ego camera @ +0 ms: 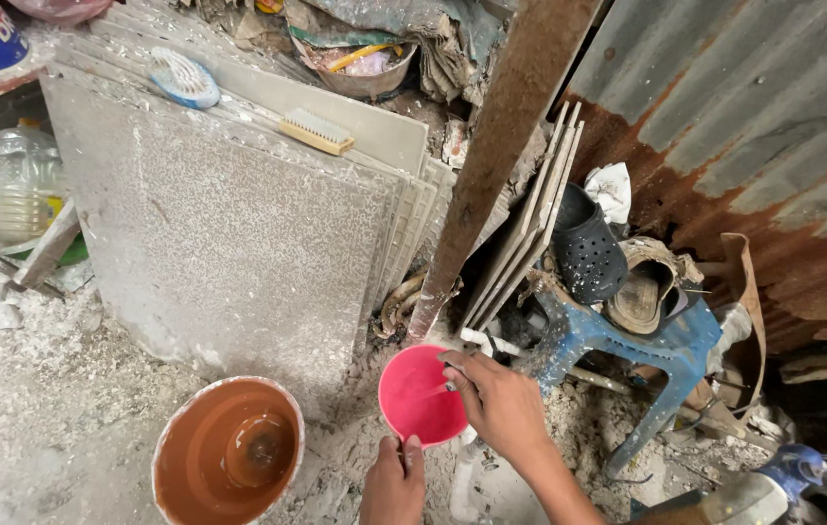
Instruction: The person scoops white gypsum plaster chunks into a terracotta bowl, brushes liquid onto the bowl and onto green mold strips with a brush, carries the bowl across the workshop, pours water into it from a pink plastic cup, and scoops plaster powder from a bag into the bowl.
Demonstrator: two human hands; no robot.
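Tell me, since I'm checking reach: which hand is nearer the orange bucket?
Left. The left hand grips the pink bowl at its near rim, just right of the orange bucket; the right hand is farther right, past the bowl.

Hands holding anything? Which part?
Left hand grips the pink scoop by its handle at the near rim. Right hand rests on the scoop's far rim; what its fingers pinch cannot be told.

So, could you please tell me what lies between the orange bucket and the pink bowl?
In the head view, only bare, dusty, rubble-strewn ground lies between the orange bucket and the pink bowl; the left hand grips the bowl's near rim.
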